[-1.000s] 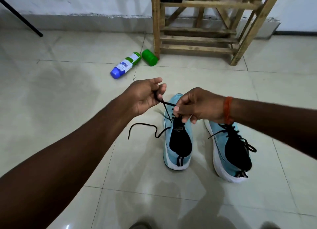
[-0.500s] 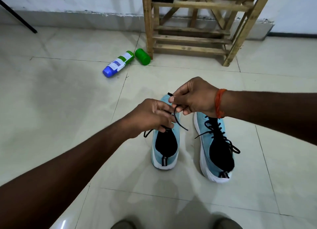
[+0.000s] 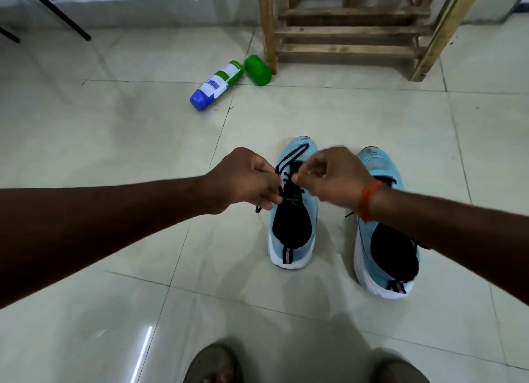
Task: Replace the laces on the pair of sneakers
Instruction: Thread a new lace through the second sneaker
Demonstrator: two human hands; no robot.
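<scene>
Both hands meet over the first sneaker, a pale blue shoe with a black tongue and white sole. It stands on the tiled floor with its heel toward the camera. The left hand has its fingers drawn narrow, thumb against forefinger, pinching the black lace — a short tip of it pokes out just below them. The right hand faces it from the other side. Its fingers are curled in tight, with the tips pinched on the same lace at the upper eyelets, though motion blur softens that hand. Between the two sets of fingers the lace crosses the tongue, directly beneath them, and beyond them a loop of it lies forward over the toe.

The second sneaker stands just beside the first, to the right of the fingers. It is partly under the right forearm, which wears an orange thread band at the wrist. Well beyond the fingers, a blue-and-green bottle lies on its side next to a green cap — the cap just beside a leg of the wooden rack by the wall. Nearer than the fingers, at the bottom edge, two sandalled feet show.
</scene>
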